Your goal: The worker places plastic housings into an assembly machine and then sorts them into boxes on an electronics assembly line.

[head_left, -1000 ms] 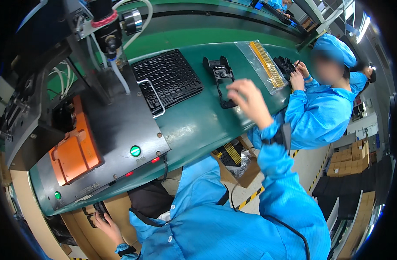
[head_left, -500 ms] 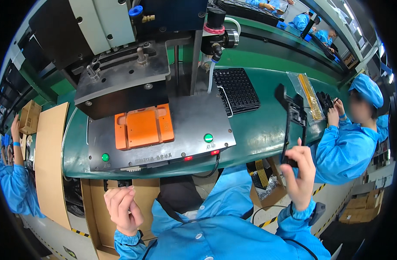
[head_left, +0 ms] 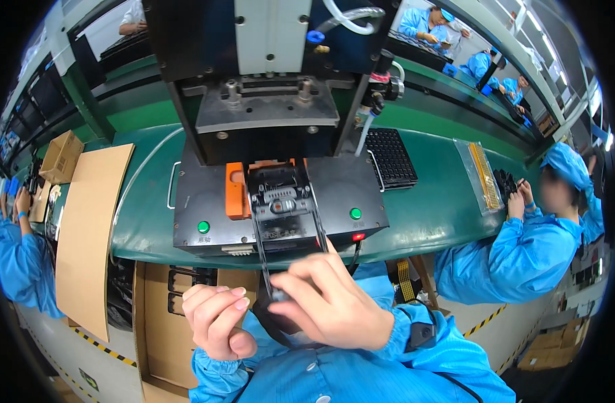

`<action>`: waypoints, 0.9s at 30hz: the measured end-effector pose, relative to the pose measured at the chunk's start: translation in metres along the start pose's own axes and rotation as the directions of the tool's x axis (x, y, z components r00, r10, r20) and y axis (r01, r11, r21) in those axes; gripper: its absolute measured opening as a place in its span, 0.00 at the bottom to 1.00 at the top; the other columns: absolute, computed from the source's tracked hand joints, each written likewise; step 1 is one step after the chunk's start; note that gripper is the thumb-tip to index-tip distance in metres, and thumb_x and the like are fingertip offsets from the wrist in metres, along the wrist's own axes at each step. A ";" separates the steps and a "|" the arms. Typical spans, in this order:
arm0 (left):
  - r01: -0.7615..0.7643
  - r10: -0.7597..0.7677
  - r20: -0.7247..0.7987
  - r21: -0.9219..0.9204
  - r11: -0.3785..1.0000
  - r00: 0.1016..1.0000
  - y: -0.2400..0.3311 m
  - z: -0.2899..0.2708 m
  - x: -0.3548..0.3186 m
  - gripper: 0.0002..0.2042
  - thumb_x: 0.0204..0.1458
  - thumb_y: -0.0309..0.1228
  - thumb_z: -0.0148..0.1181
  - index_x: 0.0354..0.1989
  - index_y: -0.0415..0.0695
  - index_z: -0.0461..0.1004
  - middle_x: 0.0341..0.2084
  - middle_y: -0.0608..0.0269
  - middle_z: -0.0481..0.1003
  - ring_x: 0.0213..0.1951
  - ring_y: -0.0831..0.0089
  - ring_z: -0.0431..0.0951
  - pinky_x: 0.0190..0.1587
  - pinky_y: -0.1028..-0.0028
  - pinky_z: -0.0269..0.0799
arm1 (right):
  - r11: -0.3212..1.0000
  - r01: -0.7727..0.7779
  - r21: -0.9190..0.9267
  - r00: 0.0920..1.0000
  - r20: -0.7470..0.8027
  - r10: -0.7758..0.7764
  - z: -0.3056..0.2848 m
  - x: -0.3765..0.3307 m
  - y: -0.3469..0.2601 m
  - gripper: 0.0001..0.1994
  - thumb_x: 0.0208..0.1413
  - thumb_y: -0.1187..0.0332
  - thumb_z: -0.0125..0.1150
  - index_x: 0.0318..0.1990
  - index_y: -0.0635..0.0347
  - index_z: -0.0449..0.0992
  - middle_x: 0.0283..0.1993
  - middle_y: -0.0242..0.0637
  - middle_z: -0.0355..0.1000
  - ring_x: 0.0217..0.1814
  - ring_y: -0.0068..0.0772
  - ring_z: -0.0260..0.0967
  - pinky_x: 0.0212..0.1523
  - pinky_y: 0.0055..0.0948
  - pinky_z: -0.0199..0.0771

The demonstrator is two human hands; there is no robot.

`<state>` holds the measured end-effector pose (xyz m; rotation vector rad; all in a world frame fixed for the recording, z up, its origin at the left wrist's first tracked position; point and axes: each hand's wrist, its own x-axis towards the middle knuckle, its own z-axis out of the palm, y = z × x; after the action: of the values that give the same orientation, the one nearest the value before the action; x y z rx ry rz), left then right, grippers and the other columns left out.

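My right hand grips the near end of a black plastic frame with two long thin side rails. The frame is tilted up in front of the press, and its far end overlaps the orange fixture block in the head view. I cannot tell whether it touches the block. To the left of the frame's near end, my left hand is closed with its fingertips pinched. Whatever it may hold is hidden.
The press base has green buttons at its front corners. Behind it lies a black tray. At left are a cardboard sheet and a small box. An open carton sits below the bench. A co-worker works at right.
My right hand has carried the black frame from the right to the front of the press. My left hand has shifted slightly right and stays closed. The view has turned.
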<state>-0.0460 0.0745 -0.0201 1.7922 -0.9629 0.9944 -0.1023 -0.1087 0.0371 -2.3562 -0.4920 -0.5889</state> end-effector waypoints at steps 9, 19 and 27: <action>0.061 -0.063 0.055 0.036 0.997 0.996 -0.013 0.000 0.020 0.28 0.67 0.47 0.27 0.36 0.38 0.73 0.36 0.51 0.75 0.40 0.55 0.72 0.44 0.60 0.68 | 0.997 0.014 -0.076 0.996 -0.088 -0.021 0.027 0.057 0.049 0.13 0.52 0.70 0.66 0.42 0.66 0.74 0.38 0.43 0.65 0.42 0.46 0.64 0.43 0.37 0.67; 0.155 -0.155 0.153 0.012 0.988 0.976 -0.050 0.030 0.047 0.11 0.55 0.30 0.52 0.40 0.36 0.75 0.44 0.51 0.74 0.45 0.52 0.72 0.50 0.59 0.68 | 0.968 -0.012 -0.251 0.996 -0.094 -0.012 0.036 0.056 0.049 0.13 0.54 0.67 0.64 0.44 0.62 0.75 0.38 0.41 0.64 0.46 0.45 0.65 0.60 0.43 0.63; -0.017 -0.101 0.439 0.257 0.966 0.893 -0.061 0.049 0.065 0.15 0.58 0.28 0.50 0.51 0.37 0.73 0.54 0.53 0.72 0.58 0.58 0.70 0.60 0.59 0.61 | 0.993 -0.046 -0.105 0.990 0.128 0.059 0.011 0.042 0.053 0.28 0.58 0.62 0.60 0.60 0.76 0.64 0.65 0.58 0.60 0.69 0.54 0.57 0.69 0.45 0.55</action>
<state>0.0457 0.0367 0.0034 2.3160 -1.1029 0.7079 -0.0388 -0.1314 0.0244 -2.5086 -0.4663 -0.4471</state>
